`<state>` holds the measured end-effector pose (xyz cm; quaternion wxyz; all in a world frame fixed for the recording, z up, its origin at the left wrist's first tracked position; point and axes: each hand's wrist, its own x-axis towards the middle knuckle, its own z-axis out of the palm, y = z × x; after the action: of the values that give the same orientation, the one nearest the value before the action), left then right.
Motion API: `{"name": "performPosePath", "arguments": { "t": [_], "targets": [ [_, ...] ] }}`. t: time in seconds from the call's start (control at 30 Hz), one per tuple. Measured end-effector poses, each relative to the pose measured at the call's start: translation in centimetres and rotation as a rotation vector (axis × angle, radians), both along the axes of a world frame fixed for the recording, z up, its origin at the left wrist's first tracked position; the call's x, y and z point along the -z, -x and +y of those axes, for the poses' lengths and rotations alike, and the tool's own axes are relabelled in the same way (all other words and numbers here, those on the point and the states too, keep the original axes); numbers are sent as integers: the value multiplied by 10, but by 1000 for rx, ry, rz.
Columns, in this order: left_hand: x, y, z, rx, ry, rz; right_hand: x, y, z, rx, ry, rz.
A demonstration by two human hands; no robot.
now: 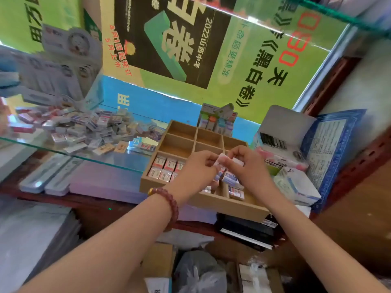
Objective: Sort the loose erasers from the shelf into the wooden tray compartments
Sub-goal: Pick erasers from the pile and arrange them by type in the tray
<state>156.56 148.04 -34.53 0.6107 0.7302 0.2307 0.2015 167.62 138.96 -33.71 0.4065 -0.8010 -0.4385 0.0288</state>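
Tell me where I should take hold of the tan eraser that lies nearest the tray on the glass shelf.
Pinch the tan eraser across its two long edges, coming from above. It lies flat on the shelf, so only its top and thin sides are reachable; nothing seems to crowd those edges.
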Motion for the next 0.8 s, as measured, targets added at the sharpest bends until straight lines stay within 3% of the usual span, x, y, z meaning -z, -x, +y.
{"name": "performPosePath", "arguments": {
  "t": [0.07,0.17,0.23,0.4,0.57,0.67,0.8],
  "targets": [
    [-1,-7,-6,-20,-153,49,0,-14,-11,56,-1,1],
    [-4,-11,-7,-49,-531,170,8,-33,-25,189,42,5],
    [-5,-13,-4,-82,-630,182,18,-41,-32,244,88,-5],
    [-2,-23,1,-99,-592,174,40,-44,-38,384,341,-370],
    [2,-31,3,-65,-570,185,51,-40,-30,399,323,-288],
    [5,-32,4,-48,-553,195,53,-39,-34,418,326,-405],
    [10,-34,14,-46,-524,203,51,-33,-32,407,482,-560]
  ]
}}
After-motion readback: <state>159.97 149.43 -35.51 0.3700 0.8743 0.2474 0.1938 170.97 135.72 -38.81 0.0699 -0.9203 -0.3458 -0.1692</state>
